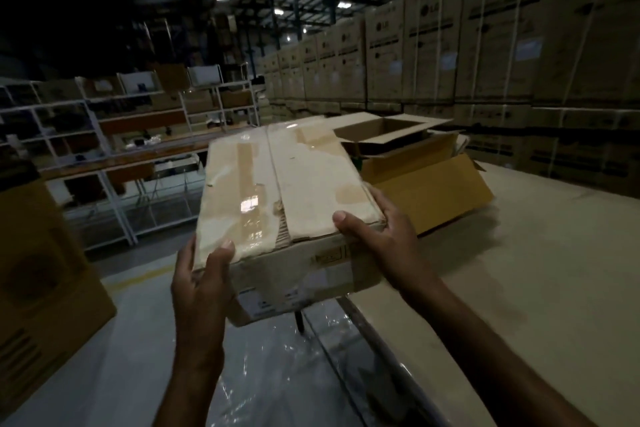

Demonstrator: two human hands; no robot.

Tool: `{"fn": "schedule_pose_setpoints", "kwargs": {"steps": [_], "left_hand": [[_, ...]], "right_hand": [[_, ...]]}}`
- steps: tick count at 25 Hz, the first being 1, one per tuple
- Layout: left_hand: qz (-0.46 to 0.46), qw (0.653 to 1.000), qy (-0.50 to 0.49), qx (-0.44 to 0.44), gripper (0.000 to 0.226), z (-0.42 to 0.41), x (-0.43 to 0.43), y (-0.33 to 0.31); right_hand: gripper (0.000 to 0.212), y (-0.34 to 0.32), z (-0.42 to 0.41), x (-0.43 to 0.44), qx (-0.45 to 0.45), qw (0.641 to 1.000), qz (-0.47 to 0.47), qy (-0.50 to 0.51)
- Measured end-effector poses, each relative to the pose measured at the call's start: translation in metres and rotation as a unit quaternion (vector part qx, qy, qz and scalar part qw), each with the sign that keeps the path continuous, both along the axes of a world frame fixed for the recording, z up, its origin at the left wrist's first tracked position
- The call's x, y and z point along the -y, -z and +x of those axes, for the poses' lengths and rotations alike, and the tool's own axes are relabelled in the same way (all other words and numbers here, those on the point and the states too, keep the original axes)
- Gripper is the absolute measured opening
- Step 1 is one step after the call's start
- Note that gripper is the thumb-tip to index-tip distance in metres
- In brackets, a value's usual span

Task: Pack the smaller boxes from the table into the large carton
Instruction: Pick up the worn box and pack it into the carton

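Note:
I hold a taped brown cardboard box [287, 191] in the air with both hands, over the table's near-left edge. My left hand [201, 284] grips its near left corner, thumb on top. My right hand [377, 232] grips its near right corner, thumb on the lid. Behind the box stands the large open carton [429, 184] on the table, its flaps folded outward. The carton's inside is mostly hidden by the held box.
The pale table [519, 270] stretches right and forward. Clear plastic wrap [277, 367] lies on the floor below. A yellow-brown carton [41, 274] stands at left. White shelving [104, 156] runs at back left. Stacked tall cartons [485, 45] wall the right.

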State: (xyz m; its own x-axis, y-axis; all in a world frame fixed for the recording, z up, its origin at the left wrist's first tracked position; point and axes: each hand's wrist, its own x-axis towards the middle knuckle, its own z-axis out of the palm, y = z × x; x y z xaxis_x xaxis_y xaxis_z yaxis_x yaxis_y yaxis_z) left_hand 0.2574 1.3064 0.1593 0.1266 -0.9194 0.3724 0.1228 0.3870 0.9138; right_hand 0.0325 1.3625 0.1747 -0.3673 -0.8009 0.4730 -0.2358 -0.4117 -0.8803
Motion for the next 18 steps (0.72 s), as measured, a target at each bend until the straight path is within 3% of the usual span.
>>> {"fn": "schedule_pose_setpoints", "kwargs": {"steps": [6,11,18], "left_hand": [[-0.09,0.991,0.093,0.02,0.06,0.005,0.153,-0.061],[-0.166,0.971,0.169,0.029,0.044,-0.049,0.264,-0.114],[-0.222,0.93,0.28,0.086,0.031,-0.185,0.404,-0.173]], "right_hand": [[0.079,-0.056,0.003,0.119,-0.002,0.997,-0.057,0.053],[0.084,-0.094,-0.043,0.194,-0.048,0.989,-0.076,0.117],[0.08,-0.139,-0.169,0.303,-0.027,0.975,-0.096,0.198]]}}
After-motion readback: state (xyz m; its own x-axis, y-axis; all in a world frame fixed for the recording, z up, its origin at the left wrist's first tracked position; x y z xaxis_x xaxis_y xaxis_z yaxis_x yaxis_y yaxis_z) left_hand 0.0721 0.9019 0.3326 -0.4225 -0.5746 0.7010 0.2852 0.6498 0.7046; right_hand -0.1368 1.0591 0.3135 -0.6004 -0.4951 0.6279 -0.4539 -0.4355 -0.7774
